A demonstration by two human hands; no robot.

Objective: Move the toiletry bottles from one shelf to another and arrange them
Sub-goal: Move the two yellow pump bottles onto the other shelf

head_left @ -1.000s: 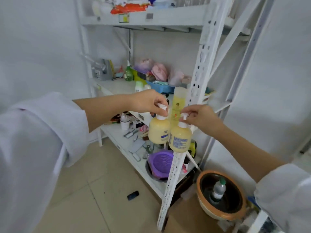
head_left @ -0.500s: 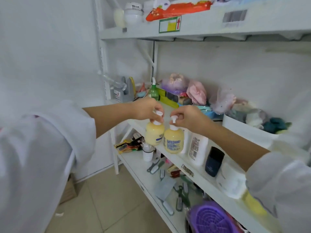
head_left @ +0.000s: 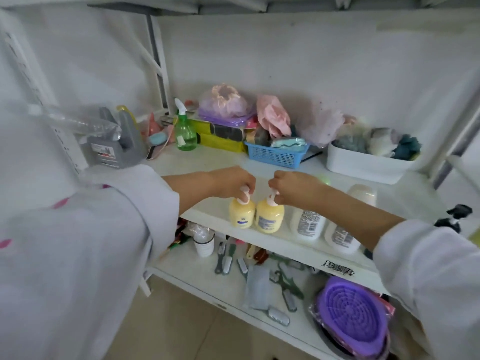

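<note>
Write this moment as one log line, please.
left hand: grips left yellow pump bottle | right hand: grips right yellow pump bottle | both upright on middle shelf

Household storage corner: white metal shelving crowded with toiletry bottles, green spray bottle, brushes, bath puffs.

Two hands are reaching over the middle shelf — the left hand is pinching the pump of one yellow bottle, the right hand the pump of a second yellow bottle. Both bottles are standing upright near the shelf's front edge, touching side by side. Two white bottles are sitting just beside them. Behind, a green spray bottle and a blue basket are standing — brushes are lying on the lower shelf.
</note>
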